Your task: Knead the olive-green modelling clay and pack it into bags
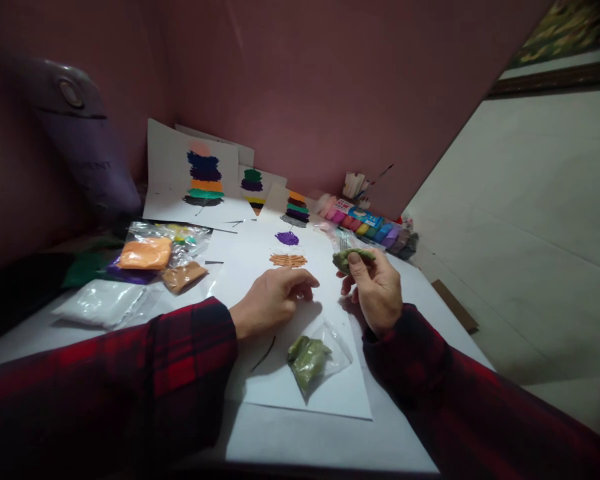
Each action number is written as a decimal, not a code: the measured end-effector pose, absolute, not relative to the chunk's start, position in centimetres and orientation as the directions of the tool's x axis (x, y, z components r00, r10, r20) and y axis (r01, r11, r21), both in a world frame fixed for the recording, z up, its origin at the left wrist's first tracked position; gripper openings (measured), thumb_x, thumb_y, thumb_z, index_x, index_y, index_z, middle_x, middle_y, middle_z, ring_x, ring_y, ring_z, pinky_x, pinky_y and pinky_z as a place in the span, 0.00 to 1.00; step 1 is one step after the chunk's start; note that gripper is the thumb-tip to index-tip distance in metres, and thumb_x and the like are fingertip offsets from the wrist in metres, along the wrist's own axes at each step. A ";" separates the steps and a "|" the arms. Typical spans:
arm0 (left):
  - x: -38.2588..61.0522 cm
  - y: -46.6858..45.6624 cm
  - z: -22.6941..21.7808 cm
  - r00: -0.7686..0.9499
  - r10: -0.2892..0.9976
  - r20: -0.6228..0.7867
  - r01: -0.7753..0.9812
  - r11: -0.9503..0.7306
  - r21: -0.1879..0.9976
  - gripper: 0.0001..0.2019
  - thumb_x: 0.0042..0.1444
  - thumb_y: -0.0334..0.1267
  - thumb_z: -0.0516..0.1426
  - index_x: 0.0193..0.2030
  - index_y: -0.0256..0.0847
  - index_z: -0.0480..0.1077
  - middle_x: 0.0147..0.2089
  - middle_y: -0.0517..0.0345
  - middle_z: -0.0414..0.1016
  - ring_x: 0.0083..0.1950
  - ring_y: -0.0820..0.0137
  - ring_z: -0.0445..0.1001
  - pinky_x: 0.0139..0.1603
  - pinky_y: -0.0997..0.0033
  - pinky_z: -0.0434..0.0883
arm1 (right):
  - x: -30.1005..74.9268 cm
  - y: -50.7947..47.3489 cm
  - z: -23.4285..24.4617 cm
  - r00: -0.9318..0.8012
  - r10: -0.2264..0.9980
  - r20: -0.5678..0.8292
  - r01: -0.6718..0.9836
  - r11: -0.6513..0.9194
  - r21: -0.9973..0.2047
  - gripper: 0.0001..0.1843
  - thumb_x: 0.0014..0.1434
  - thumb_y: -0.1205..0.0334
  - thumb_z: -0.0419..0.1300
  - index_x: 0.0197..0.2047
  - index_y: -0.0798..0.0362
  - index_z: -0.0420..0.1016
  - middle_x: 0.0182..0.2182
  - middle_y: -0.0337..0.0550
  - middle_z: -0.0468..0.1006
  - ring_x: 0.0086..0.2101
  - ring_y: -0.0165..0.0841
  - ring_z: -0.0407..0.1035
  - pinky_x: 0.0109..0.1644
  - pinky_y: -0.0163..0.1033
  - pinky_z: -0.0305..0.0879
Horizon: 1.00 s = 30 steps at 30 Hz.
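Note:
My right hand [377, 293] pinches a lump of green modelling clay [349, 261] between thumb and fingers, above the right side of a white sheet. The tines of a fork [343, 241] show just behind the clay; whether the hand also holds it, I cannot tell. My left hand [275, 299] rests over the sheet with its fingers curled in, and what they hold, if anything, is hidden. Past it on the white paper [325, 393] are a purple clay patch [287, 238] and a ridged orange-brown clay band [289, 260]. Nearer me lies a clear bag of green clay [307, 360].
Bagged orange clay [145, 254], brown clay [184, 277] and white clay [100, 303] lie at the left, near a purple bottle [85, 143]. Sheets with coloured bands [167, 180] lean on the wall. A multicoloured clay pack [365, 223] lies at the back right.

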<state>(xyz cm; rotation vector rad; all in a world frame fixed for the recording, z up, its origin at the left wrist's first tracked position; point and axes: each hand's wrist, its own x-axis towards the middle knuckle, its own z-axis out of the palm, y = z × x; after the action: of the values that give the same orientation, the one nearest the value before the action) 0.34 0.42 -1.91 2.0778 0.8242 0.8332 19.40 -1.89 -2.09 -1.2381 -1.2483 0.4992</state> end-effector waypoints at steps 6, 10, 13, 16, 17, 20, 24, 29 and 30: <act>0.5 0.7 -1.8 0.441 0.851 0.286 0.189 -0.400 0.897 0.09 0.50 0.21 0.57 0.37 0.35 0.74 0.30 0.61 0.70 0.30 0.74 0.66 0.33 0.71 0.66 | 19.5 -1.9 -1.9 0.319 0.814 0.486 0.247 0.423 -0.872 0.17 0.61 0.47 0.62 0.37 0.52 0.70 0.19 0.34 0.74 0.13 0.24 0.60 0.11 0.28 0.51; 0.6 0.6 -1.7 0.391 0.863 0.320 0.158 -0.406 0.900 0.01 0.55 0.30 0.59 0.34 0.36 0.73 0.30 0.59 0.72 0.32 0.72 0.69 0.35 0.69 0.67 | 19.0 -2.5 -2.0 0.161 0.873 0.460 0.179 0.432 -0.884 0.15 0.60 0.49 0.64 0.37 0.54 0.74 0.19 0.35 0.73 0.14 0.23 0.59 0.13 0.28 0.51; 0.6 0.5 -1.5 0.465 0.803 0.373 0.108 -0.470 0.876 0.11 0.53 0.30 0.61 0.45 0.37 0.72 0.32 0.60 0.74 0.33 0.71 0.71 0.35 0.69 0.68 | 18.7 -3.0 -1.8 0.047 0.904 0.424 0.161 0.412 -0.897 0.15 0.58 0.49 0.65 0.36 0.53 0.74 0.22 0.38 0.76 0.18 0.26 0.65 0.15 0.30 0.57; 0.5 0.4 -1.5 0.557 0.710 0.430 0.060 -0.551 0.832 0.16 0.51 0.28 0.62 0.47 0.38 0.71 0.37 0.56 0.77 0.35 0.71 0.72 0.35 0.70 0.69 | 18.5 -3.3 -1.6 -0.023 0.927 0.376 0.135 0.375 -0.917 0.17 0.56 0.47 0.67 0.35 0.52 0.72 0.22 0.36 0.75 0.17 0.26 0.65 0.17 0.32 0.61; 0.4 0.4 -1.5 0.564 0.693 0.449 0.055 -0.574 0.817 0.15 0.52 0.27 0.62 0.47 0.38 0.71 0.39 0.55 0.77 0.36 0.71 0.73 0.36 0.70 0.69 | 18.4 -3.3 -1.5 -0.035 0.934 0.356 0.119 0.357 -0.926 0.18 0.55 0.47 0.68 0.35 0.52 0.71 0.22 0.36 0.75 0.17 0.26 0.65 0.17 0.32 0.61; 0.4 0.4 -1.6 0.561 0.680 0.473 0.057 -0.601 0.797 0.10 0.55 0.29 0.60 0.45 0.37 0.71 0.40 0.53 0.78 0.36 0.70 0.73 0.37 0.69 0.71 | 18.4 -3.3 -1.4 -0.055 0.949 0.310 0.063 0.313 -0.948 0.19 0.54 0.48 0.69 0.36 0.52 0.69 0.22 0.35 0.75 0.16 0.25 0.64 0.16 0.32 0.61; 0.4 0.3 -1.7 0.536 0.696 0.478 0.065 -0.598 0.799 0.09 0.57 0.29 0.59 0.45 0.36 0.71 0.41 0.51 0.79 0.36 0.70 0.75 0.38 0.68 0.72 | 18.5 -3.2 -1.6 -0.129 0.935 0.331 -0.014 0.332 -0.943 0.20 0.54 0.49 0.69 0.40 0.51 0.69 0.27 0.36 0.75 0.17 0.25 0.65 0.15 0.31 0.60; 0.4 0.3 -1.6 0.492 0.748 0.445 0.134 -0.571 0.810 0.09 0.58 0.31 0.58 0.46 0.36 0.71 0.42 0.49 0.79 0.41 0.65 0.77 0.43 0.63 0.73 | 18.2 -3.3 -1.7 -0.134 0.924 0.358 -0.029 0.358 -0.933 0.22 0.49 0.57 0.73 0.44 0.49 0.70 0.33 0.38 0.78 0.22 0.27 0.69 0.19 0.32 0.66; 0.4 0.2 -1.6 0.491 0.752 0.439 0.153 -0.571 0.807 0.09 0.58 0.31 0.58 0.46 0.36 0.71 0.42 0.49 0.79 0.41 0.64 0.77 0.44 0.62 0.73 | 18.2 -3.3 -1.7 -0.126 0.928 0.352 -0.023 0.352 -0.936 0.22 0.50 0.57 0.73 0.44 0.49 0.70 0.33 0.39 0.78 0.22 0.27 0.69 0.19 0.33 0.67</act>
<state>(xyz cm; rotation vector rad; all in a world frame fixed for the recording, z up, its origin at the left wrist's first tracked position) 0.40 0.24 -1.61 2.0185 0.7433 1.0651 18.16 -3.26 -1.68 -0.8748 -1.4510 1.0260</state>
